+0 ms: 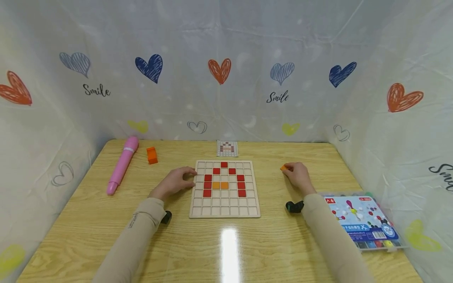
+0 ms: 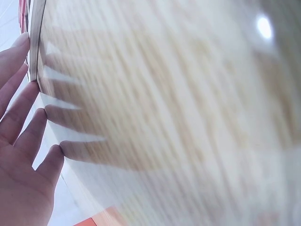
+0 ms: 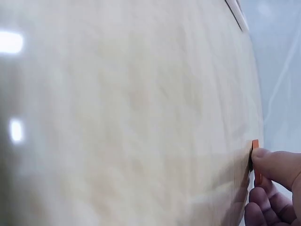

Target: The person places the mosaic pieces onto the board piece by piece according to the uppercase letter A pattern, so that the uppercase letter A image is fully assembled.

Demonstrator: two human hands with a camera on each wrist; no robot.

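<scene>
A wooden grid board (image 1: pixel 226 212) lies in the middle of the table, with several red tiles (image 1: pixel 207 184) set in an arch-like pattern and two orange tiles (image 1: pixel 220 185) side by side within it. My left hand (image 1: pixel 177 181) rests at the board's left edge; in the left wrist view its fingers (image 2: pixel 23 117) are spread and straight, touching edge and tabletop. To the right of the board, my right hand (image 1: pixel 298 175) pinches an orange tile (image 3: pixel 257 162) between thumb and fingers, just over the table. A small pattern card (image 1: pixel 227 149) lies behind the board.
At the left lie a pink microphone-shaped stick (image 1: pixel 122 165) and an orange block (image 1: pixel 151 155). A plastic box with a molecule-model label (image 1: pixel 361 218) sits at the right front. Patterned curtains (image 1: pixel 226 106) enclose the table's back and sides.
</scene>
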